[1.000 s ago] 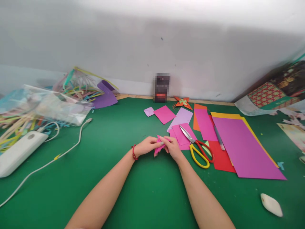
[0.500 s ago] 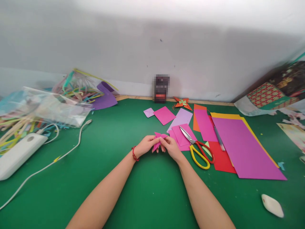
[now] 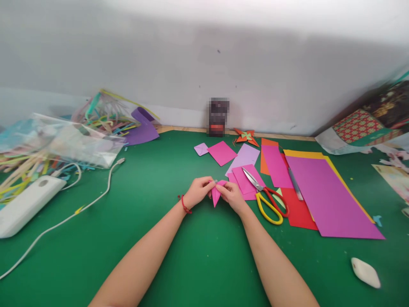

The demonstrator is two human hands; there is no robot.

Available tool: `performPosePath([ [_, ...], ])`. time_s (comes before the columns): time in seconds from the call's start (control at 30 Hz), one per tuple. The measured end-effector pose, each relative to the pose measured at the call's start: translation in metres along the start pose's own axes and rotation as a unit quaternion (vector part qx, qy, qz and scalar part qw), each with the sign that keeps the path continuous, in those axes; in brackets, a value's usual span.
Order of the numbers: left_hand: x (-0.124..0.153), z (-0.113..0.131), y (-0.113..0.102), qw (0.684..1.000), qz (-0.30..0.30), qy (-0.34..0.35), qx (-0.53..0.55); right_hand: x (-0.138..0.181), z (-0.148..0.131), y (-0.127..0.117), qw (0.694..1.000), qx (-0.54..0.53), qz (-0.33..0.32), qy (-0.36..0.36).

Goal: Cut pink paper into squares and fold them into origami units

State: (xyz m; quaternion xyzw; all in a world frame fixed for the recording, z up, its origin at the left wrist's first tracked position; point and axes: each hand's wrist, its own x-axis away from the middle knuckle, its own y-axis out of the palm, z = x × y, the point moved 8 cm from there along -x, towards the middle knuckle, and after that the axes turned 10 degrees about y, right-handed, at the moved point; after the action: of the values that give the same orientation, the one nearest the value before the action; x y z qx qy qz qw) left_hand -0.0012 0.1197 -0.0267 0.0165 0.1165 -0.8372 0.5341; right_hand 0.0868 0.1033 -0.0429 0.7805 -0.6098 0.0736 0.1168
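Between my fingers is a small folded pink paper (image 3: 216, 198), one pointed flap aimed down toward me. My left hand (image 3: 199, 191), with a red bracelet at the wrist, pinches its left side. My right hand (image 3: 232, 197) pinches the right side, thumb against the fold. Fingers hide much of the paper. Just right of my right hand lie pink paper squares (image 3: 246, 179), with scissors (image 3: 267, 195) with one red and one yellow handle resting over them. Behind my hands lie another pink square (image 3: 222, 153) and a small lilac folded square (image 3: 201, 149).
At right are purple sheets (image 3: 332, 196), a red sheet (image 3: 298, 211), a pen (image 3: 295, 184) and a white case (image 3: 366, 273). An orange paper star (image 3: 246, 136) lies near the wall. At left sit a white power bank (image 3: 30, 207), its cable (image 3: 96, 198) and a bag of paper strips (image 3: 76, 140).
The pink paper has been turned in my fingers, so a point now faces down toward me. Both hands stay close together over the table, and the view has shifted slightly.
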Motion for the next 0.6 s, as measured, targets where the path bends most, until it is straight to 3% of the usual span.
performPosePath([
  [0.13,0.001,0.002,-0.009,0.997,0.056,0.010,-0.044,0.000,-0.001,-0.002,0.999,0.028,0.029,-0.014],
  [0.3,0.004,0.004,-0.023,0.985,0.159,0.016,-0.058,0.002,-0.005,0.003,0.999,0.029,-0.004,-0.021],
  [0.43,0.003,0.004,-0.021,0.987,0.154,0.018,-0.037,0.002,-0.005,0.004,1.000,0.019,-0.013,-0.021],
  [0.6,0.001,-0.001,-0.012,0.996,0.090,-0.007,0.006,0.000,0.000,-0.001,1.000,-0.004,-0.014,-0.009],
])
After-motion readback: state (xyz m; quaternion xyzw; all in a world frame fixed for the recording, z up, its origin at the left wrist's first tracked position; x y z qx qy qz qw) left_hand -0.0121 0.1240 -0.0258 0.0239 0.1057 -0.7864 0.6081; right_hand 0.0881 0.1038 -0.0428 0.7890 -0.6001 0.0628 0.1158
